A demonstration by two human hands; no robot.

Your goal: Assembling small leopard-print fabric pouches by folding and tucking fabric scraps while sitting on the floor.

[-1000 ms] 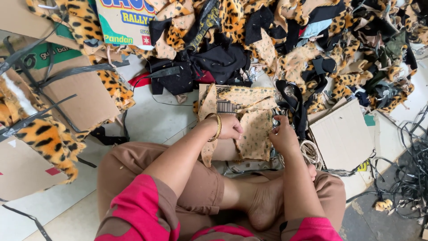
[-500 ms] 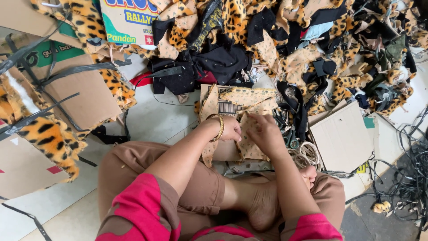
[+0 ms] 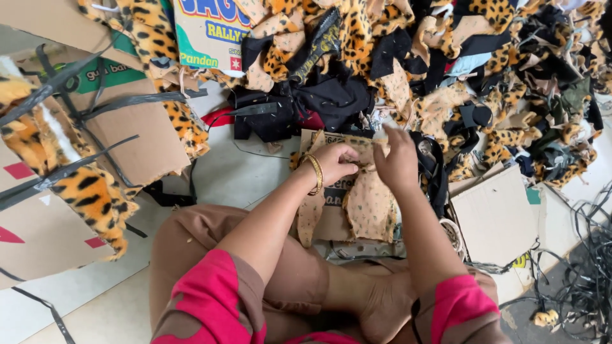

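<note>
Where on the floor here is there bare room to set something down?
One bare patch of pale floor lies between the black scraps, the cardboard box and the left hand. A thin strip runs by the knee. The scrap heap and black straps crowd the rest.

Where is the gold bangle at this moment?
In the head view, the gold bangle sits on the left wrist, just left of the spotted tan fabric piece that both hands hold over a cardboard sheet.
</note>
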